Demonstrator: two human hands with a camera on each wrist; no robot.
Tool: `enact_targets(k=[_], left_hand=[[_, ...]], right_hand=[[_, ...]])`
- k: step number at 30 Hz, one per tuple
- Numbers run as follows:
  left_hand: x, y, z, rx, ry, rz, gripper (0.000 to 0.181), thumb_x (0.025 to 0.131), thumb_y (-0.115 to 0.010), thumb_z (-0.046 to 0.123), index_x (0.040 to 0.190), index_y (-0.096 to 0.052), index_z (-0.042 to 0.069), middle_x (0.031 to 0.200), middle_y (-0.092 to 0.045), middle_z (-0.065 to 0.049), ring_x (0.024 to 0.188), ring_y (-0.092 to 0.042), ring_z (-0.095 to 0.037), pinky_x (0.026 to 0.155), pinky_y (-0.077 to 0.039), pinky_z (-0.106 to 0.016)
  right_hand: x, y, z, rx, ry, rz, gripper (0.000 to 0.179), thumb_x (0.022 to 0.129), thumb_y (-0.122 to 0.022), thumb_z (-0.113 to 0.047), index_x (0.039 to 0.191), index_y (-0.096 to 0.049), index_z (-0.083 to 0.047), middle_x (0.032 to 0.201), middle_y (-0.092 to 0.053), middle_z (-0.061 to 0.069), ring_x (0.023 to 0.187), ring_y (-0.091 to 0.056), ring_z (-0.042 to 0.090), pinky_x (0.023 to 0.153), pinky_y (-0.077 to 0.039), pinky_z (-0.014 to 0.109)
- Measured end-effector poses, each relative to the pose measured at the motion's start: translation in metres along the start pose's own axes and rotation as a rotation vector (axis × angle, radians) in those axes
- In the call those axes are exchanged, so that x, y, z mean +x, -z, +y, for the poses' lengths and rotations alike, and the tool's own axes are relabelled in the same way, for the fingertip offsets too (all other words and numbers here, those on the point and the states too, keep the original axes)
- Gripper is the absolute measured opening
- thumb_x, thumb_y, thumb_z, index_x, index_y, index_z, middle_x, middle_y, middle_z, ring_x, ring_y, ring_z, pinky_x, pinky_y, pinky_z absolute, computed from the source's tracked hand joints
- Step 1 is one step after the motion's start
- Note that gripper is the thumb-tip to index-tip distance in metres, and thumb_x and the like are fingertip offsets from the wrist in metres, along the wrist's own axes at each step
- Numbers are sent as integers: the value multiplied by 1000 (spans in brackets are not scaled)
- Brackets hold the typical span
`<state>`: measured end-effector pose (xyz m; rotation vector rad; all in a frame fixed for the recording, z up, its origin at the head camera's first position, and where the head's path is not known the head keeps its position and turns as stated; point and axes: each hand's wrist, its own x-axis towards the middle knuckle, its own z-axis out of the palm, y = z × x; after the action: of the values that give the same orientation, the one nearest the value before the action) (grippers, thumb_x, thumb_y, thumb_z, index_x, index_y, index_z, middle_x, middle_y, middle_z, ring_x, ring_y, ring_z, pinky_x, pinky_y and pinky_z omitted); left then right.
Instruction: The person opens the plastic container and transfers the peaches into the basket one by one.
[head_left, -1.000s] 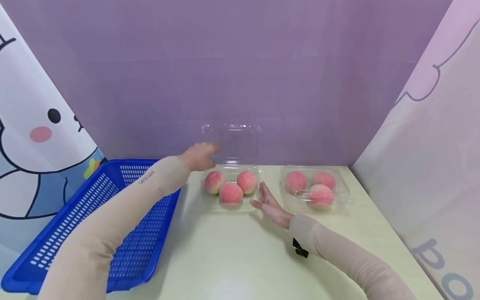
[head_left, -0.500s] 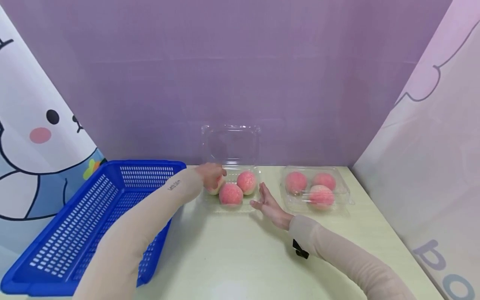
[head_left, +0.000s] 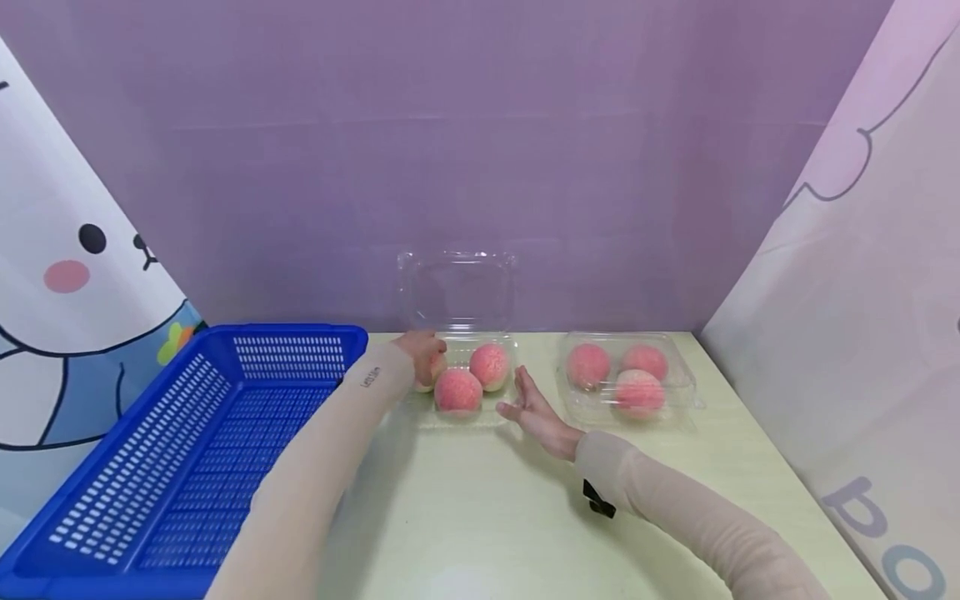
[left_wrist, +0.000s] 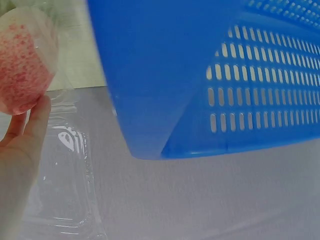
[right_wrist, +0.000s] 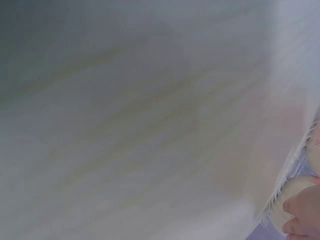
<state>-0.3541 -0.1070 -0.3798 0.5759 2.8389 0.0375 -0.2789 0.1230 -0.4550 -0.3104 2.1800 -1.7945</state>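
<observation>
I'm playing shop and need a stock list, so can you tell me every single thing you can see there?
Peaches: six, pink and cream, three in each clear box
Open box: one, clear, middle of the table, lid raised
Closed box: one, clear, on the right
Basket: one, blue, on the left
Table: one, pale yellow-green, under the boxes
Back cloth: one, purple, behind the table
Side panels: two, pale with printed pictures, left and right
Black object: one, black, at the right wrist
Sleeves: two, beige, on both arms
Left hand: one, gripping the open box's leftmost peach
Right hand: one, beside the open box's right edge
</observation>
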Motion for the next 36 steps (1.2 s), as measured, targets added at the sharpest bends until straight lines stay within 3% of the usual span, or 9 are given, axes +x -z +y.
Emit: enact_targets(k=[6,11,18,21,24,29,36], left_hand=[[2,-8,-3,-60,108,-51,76,63,-78,19,133,-47,17,133,-48,-11,123,-42,-30,101,-37,-45],[7,-19,-8,-176,195,-93,88,58,-84,25,134,-42,16,129,-51,-8,121,-44,-27,100,-38,-45],[17,-31,-9,-181,135,-84,86,52,-86,28,127,-46,18,113,-55,-3,105,-51,-22,88,-46,-42],[18,-31,-8,-195,156,-102,83,50,-86,25,124,-48,23,110,-54,1,101,-50,-19,86,-46,-40],[17,-26,-7,-164,115,-90,76,48,-87,22,116,-52,22,102,-54,1,93,-51,-18,79,-47,-36],[11,-8,-2,-144,68,-67,78,50,-86,18,121,-52,21,104,-57,1,97,-52,-18,83,-46,-35],[10,4,-4,-213,13,-40,76,53,-82,6,121,-52,17,102,-58,0,92,-53,-17,73,-46,-30]], right_hand=[[0,-3,0,2,-3,-2,87,91,-54,-16,146,13,-12,154,11,8,141,5,28,112,-6,51],[-2,-4,1,-3,-5,-6,87,91,-53,-15,146,14,-12,154,11,8,141,5,28,111,-7,51],[-5,-2,3,-16,-19,-3,88,90,-54,-17,146,14,-12,154,11,8,141,3,30,111,-9,53],[-6,-2,2,-10,-20,-10,89,90,-55,-17,145,14,-11,153,11,9,141,4,31,110,-9,53],[-12,-3,-8,-1,-22,-14,87,91,-53,-13,145,14,-8,153,12,11,140,5,32,111,-8,53],[-13,-1,-11,-8,-6,11,84,92,-50,-12,145,14,-9,153,11,11,141,5,30,112,-7,50],[-1,0,-2,-13,-2,12,84,92,-50,-13,145,15,-11,153,12,9,141,6,29,111,-7,50]])
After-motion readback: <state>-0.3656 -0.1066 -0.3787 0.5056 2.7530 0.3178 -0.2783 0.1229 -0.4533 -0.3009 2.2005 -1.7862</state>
